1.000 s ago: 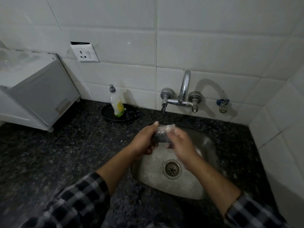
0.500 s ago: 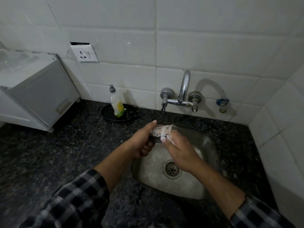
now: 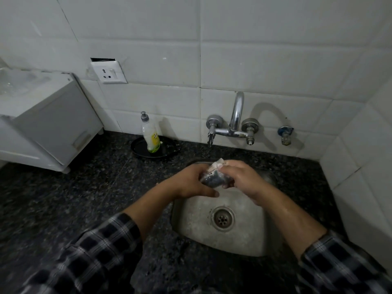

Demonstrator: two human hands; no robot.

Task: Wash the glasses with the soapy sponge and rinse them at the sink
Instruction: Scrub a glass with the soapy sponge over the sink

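Your left hand (image 3: 191,181) grips the glass (image 3: 212,179) from the left, fingers curled round its side, thumb stretched out underneath. Your right hand (image 3: 240,179) closes over the other end, fingers bent tight on it, with a pale foamy bit (image 3: 218,162) at the fingertips; can't tell if that's the sponge or suds on the rim. The glass lies roughly on its side between both hands, held up over the back of the steel sink (image 3: 197,211), clear of the basin floor. The drain (image 3: 221,218) sits below and nearer you, uncovered. The chrome faucet (image 3: 235,115) is on the tiled wall behind, and its left-side spout (image 3: 210,139) is just above and behind the glass; flow is not readable. A small blue valve (image 3: 285,134) is on the wall to the faucet's right. A dish soap bottle (image 3: 150,134) stands upright in a black dish (image 3: 169,150) on the dark granite counter (image 3: 63,198), left of the faucet. Further left are a wall socket (image 3: 109,72) and a white box-like appliance (image 3: 51,117). Plaid sleeves (image 3: 93,251) cover both forearms low in view.
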